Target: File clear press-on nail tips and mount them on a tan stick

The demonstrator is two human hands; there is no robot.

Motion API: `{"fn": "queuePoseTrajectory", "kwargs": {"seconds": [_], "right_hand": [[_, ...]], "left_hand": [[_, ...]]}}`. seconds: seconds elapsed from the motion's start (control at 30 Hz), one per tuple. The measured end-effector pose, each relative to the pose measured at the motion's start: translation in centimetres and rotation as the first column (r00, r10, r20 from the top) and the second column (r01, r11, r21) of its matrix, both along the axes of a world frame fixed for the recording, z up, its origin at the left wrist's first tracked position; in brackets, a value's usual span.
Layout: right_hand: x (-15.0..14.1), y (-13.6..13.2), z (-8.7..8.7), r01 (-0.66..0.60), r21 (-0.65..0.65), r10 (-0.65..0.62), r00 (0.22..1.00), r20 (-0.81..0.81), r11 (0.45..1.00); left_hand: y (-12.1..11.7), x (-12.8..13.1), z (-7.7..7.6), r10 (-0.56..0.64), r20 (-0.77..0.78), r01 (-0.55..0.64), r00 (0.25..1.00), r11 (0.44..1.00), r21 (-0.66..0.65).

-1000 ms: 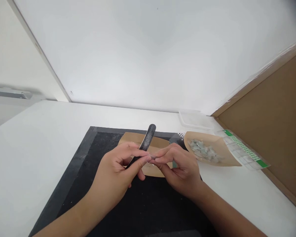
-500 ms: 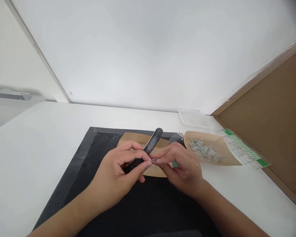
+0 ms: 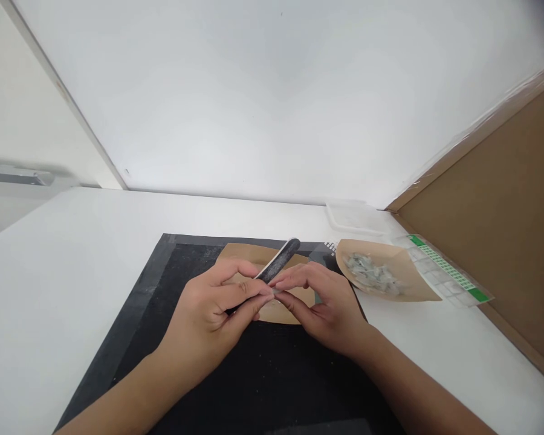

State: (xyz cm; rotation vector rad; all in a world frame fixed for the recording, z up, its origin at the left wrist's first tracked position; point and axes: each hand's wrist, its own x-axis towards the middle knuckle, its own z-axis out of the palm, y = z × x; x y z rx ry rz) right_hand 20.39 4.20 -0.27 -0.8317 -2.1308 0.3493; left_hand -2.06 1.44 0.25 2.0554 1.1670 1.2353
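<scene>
My left hand (image 3: 213,311) is closed round a dark grey file (image 3: 278,260), whose rounded end sticks out up and to the right. My right hand (image 3: 324,302) pinches a tiny pale piece against the file where the fingertips of both hands meet; the piece is too small to name. Both hands hover over a brown paper sheet (image 3: 238,254) that lies on a black mat (image 3: 163,284).
To the right a brown paper cone (image 3: 408,278) holds several small grey bits (image 3: 369,272). Beside it lies a clear strip with green ends (image 3: 448,277). A clear plastic tray (image 3: 356,217) sits by the wall, and a brown board (image 3: 503,223) stands at the right.
The file has tilted lower and further to the right. My right fingertips have shifted slightly left along it, and both hands sit a little lower over the brown paper.
</scene>
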Motion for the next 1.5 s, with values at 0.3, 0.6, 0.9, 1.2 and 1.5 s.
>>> {"fn": "queuePoseTrajectory", "kwargs": {"seconds": [0.3, 0.6, 0.9, 1.2, 1.5], "right_hand": [[0.2, 0.3, 0.2, -0.027, 0.016, 0.027, 0.999, 0.036, 1.000], [0.6, 0.5, 0.4, 0.025, 0.125, -0.025, 1.000, 0.004, 0.992], [0.3, 0.4, 0.5, 0.018, 0.169, -0.013, 0.999, -0.036, 0.986], [-0.2, 0.3, 0.5, 0.079, -0.162, -0.110, 0.975, -0.191, 0.984], [-0.3, 0.3, 0.7, 0.112, -0.429, -0.198, 0.967, -0.160, 0.896]], "left_hand": [[0.0, 0.0, 0.6, 0.048, 0.018, -0.048, 0.999, 0.999, 0.006], [0.2, -0.1, 0.5, 0.032, 0.074, -0.030, 0.997, 0.999, -0.039], [0.3, -0.3, 0.5, 0.097, 0.072, -0.083, 0.993, 0.982, -0.172], [0.7, -0.3, -0.8, 0.091, -0.063, -0.099, 0.994, 0.988, -0.121], [0.8, -0.5, -1.6, 0.082, -0.074, -0.090, 0.994, 0.989, -0.115]]}}
